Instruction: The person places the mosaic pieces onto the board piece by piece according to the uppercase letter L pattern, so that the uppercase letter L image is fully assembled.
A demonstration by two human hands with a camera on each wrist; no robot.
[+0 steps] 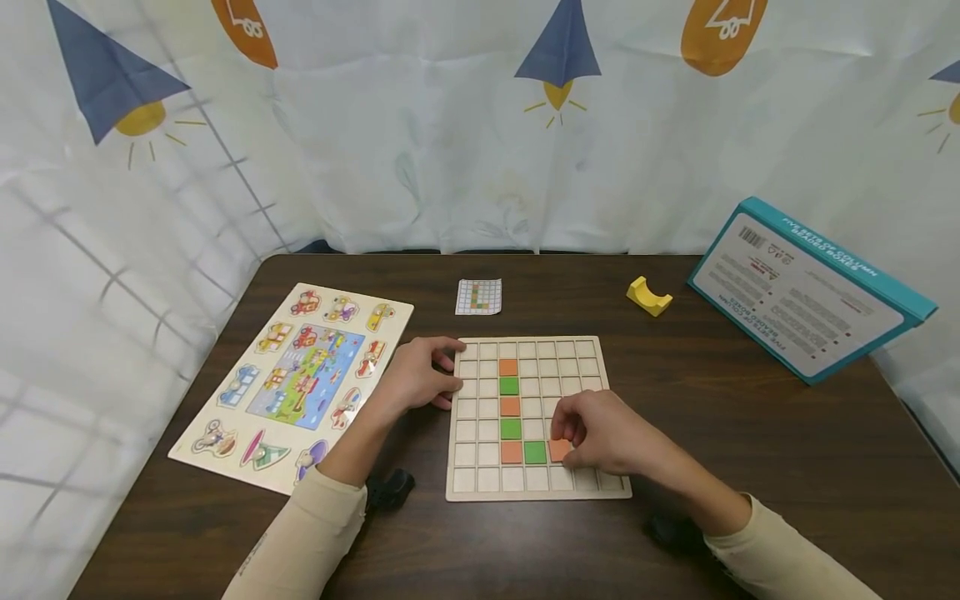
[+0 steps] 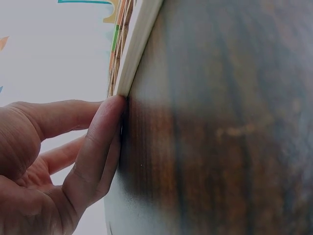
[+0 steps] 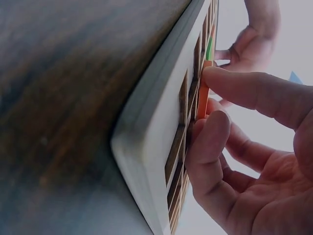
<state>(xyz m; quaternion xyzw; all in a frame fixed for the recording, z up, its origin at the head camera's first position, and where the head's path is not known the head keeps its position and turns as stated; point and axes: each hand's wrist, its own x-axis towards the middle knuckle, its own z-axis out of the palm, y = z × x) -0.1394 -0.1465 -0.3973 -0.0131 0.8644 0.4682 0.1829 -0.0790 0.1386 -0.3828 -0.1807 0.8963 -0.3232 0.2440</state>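
A pale wooden grid board (image 1: 468, 477) lies on the table, with orange and green square tiles in an L: a column of alternating tiles, then a green tile (image 1: 535, 452) to the right of the bottom one. My right hand (image 1: 611, 429) pinches an orange tile (image 1: 558, 451) between thumb and finger at the cell beside that green tile. In the right wrist view this orange tile (image 3: 202, 98) stands partly above the grid. My left hand (image 1: 416, 372) touches the board's left edge with its fingertips; in the left wrist view the fingers (image 2: 98, 142) meet the board's side (image 2: 134, 49).
A small printed pattern card (image 1: 478, 297) lies behind the board. To the left is a wooden vehicle puzzle (image 1: 225, 400). A yellow curved block (image 1: 648, 297) sits at the back right, near a teal-edged box (image 1: 810, 292) standing on the table. A curtain hangs behind.
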